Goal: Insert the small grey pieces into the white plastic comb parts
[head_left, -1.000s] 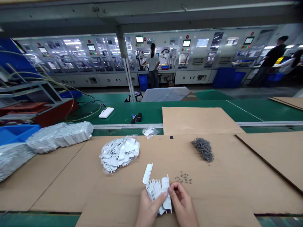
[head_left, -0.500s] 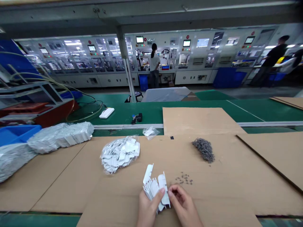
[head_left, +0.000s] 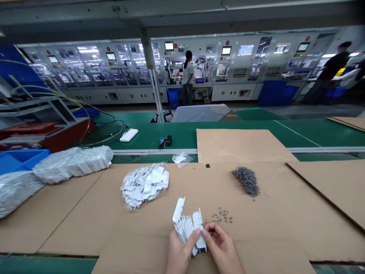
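Observation:
A fanned stack of thin white plastic pieces rests in my left hand, its thumb pressing on the front white piece. My right hand is closed, thumb and fingertip pinched at the right edge of that front piece. Whatever may be between those fingertips is too small or hidden to make out. Another white piece lies just beyond the stack. Several small grey parts are scattered past my right hand, and a larger heap of similar grey parts sits farther back on the cardboard.
An open plastic bag of white pieces stands at left centre, with wrapped bundles and a blue bin farther left. Beyond lie a small bag, keys and a white box. A person stands by the machines.
The stack and front white piece have shifted very slightly to the right in view, together with my left hand. My right hand keeps its pinch at the piece's edge.

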The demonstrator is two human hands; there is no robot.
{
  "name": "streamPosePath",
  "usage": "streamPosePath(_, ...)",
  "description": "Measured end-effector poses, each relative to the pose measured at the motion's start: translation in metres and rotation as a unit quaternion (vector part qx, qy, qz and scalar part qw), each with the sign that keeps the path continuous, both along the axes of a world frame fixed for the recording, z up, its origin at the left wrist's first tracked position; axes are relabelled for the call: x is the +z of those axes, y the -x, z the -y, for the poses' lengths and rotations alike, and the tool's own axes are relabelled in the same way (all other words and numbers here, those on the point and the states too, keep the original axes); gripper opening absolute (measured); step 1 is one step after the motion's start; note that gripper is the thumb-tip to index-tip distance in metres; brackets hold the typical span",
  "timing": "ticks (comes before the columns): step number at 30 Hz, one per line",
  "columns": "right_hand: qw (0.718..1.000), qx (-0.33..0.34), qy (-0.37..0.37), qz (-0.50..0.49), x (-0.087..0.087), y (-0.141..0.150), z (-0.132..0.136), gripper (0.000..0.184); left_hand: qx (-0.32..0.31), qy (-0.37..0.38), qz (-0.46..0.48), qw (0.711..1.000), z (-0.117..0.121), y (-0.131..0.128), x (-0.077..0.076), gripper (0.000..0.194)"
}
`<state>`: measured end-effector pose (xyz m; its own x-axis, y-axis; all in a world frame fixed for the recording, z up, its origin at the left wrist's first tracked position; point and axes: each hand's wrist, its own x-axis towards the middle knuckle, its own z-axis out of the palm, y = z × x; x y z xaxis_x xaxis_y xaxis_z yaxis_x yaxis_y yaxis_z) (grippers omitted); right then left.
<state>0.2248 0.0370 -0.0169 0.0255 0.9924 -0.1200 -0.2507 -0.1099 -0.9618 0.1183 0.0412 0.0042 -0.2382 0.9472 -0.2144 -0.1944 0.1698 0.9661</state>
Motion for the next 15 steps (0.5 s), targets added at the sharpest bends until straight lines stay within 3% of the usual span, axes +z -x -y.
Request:
streamPosePath(4,0.999,0.035,0.031,-0.011,0.004,-0.007,-0.003,0.023,-0.001,-0.007,0.001,1.000,0.001,0.000,-0.004,0.035)
streamPosePath(11,0.978,0.174,0.099,-0.062,0.009,-0.020,-0.011,0.026,0.021,0.009,-0.001,1.000,0.000,-0.001,-0.008,0.035)
streamPosePath(13,0.983,0.143,0.090,-0.076,0.007,-0.023,-0.012,0.025,0.033,0.011,0.007,0.999,-0.002,0.000,-0.008,0.034)
streamPosePath(15,0.994,0.058,0.066,-0.058,0.004,-0.029,-0.011,0.025,0.060,0.007,0.022,0.998,-0.004,0.001,-0.007,0.035)
